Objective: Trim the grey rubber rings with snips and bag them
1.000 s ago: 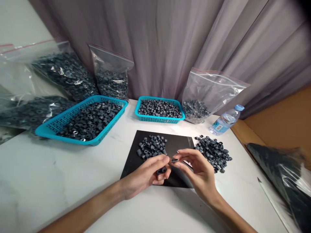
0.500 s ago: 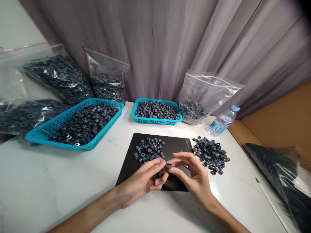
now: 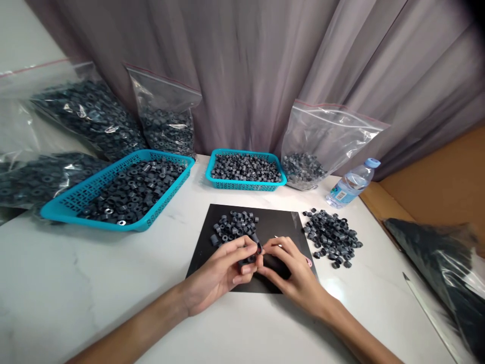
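Observation:
My left hand (image 3: 223, 265) pinches a short dark grey plastic ring (image 3: 259, 248) between thumb and forefinger, its opening showing a reddish inside. More grey rings (image 3: 246, 261) sit in its curled fingers. From the right, my right hand (image 3: 293, 265) closes on the same ring with its fingertips, its thumb lower against the left fingers. Both hands are over a black mat (image 3: 199, 253), where a pile of grey rings (image 3: 237, 225) lies just behind them. A slim object with a pink end (image 3: 309, 262) is partly hidden by my right hand.
A second heap of short rings (image 3: 333, 237) lies right of the mat. Two blue baskets (image 3: 151, 222) (image 3: 246, 186) of rings, filled zip bags (image 3: 166, 126) (image 3: 303, 167) and a water bottle (image 3: 350, 184) stand behind. A dark plastic bag (image 3: 428, 263) is at the right edge.
My right thumb and fingertips have moved in from apart to the ring, and the hand has turned lower. The ring has tipped so its opening shows. The view has shifted slightly.

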Demonstrator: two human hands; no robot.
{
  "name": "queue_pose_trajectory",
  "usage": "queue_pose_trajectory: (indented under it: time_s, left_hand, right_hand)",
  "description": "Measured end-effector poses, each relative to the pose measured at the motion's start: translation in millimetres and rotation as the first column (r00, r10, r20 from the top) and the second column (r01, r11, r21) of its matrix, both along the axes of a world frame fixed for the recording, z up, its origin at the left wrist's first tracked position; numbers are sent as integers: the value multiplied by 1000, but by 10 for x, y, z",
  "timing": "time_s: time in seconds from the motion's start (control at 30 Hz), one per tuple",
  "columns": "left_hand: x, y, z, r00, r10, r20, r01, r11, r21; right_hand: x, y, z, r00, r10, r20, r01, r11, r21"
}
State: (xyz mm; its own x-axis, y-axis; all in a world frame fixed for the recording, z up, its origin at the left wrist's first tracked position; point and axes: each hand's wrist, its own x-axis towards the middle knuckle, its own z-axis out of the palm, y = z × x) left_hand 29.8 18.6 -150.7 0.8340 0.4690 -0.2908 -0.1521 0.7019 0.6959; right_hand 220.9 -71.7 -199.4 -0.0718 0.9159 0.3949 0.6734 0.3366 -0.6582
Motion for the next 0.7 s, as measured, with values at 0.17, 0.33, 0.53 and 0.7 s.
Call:
queue_pose_trajectory:
  time_s: [0.17, 0.33, 0.53, 0.7]
  left_hand:
    - [-6, 74, 47, 998, 56, -17, -55, 998, 18]
    - [10, 119, 39, 988, 147, -43, -141, 982, 124]
    - [19, 103, -27, 992, 78, -103, -70, 994, 79]
    - [25, 86, -57, 994, 31, -107, -25, 998, 53]
  right_hand:
    - [-75, 26, -53, 995, 25, 100, -25, 1000, -1]
    - [-79, 26, -90, 991, 43, 126, -46, 999, 24]
    - [-48, -9, -49, 998, -1, -69, 2, 1000, 16]
    - [-63, 21, 105, 940, -99, -327, 74, 993, -88]
